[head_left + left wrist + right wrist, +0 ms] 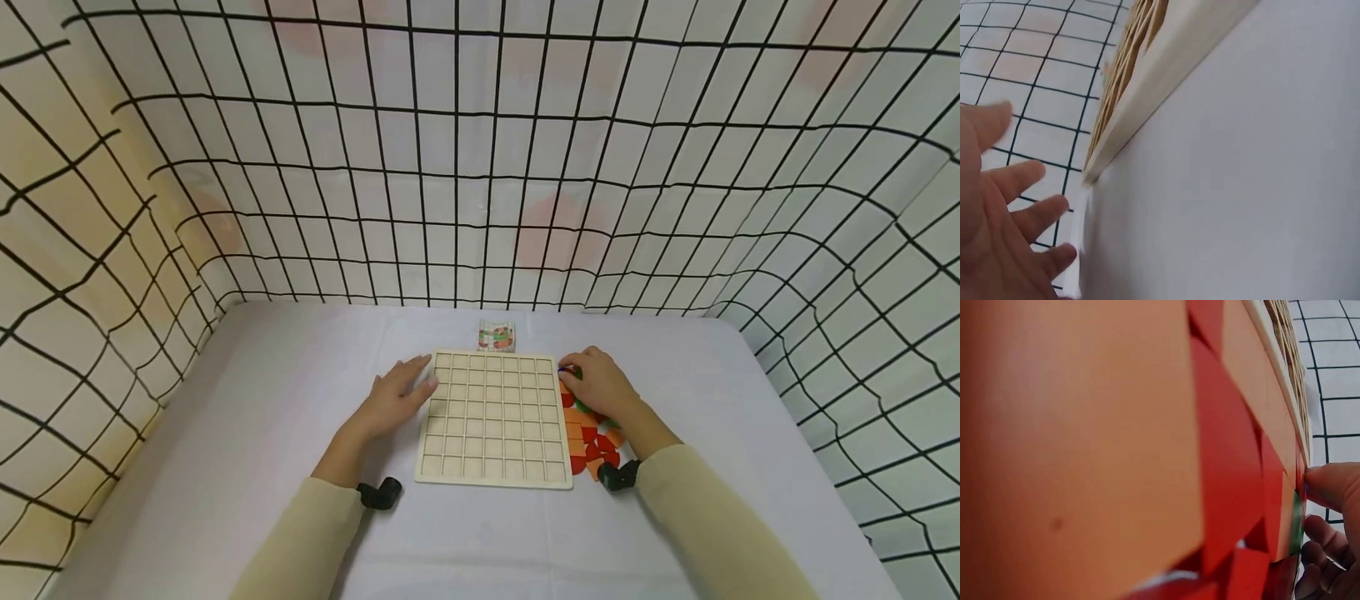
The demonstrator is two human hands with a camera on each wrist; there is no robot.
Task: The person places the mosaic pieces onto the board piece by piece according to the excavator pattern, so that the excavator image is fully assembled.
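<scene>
A pale wooden grid board (495,421) with square compartments lies flat on the table. My left hand (393,398) is beside its left edge with the fingers spread and nothing in them, the fingertips right at the upper left corner; in the left wrist view the hand (1016,219) shows its palm. Along the board's right side lies a pile of flat red, orange and green pieces (588,442). My right hand (600,383) reaches over the pile's far end, fingers bent. A small blue piece (561,369) shows at its fingertips; I cannot tell whether it is pinched.
Behind the board lies a small printed card (497,336) with coloured shapes. Black wire mesh (465,175) stands along the back and both sides of the white-covered table (480,542). Black wrist cameras (381,493) are strapped under both forearms.
</scene>
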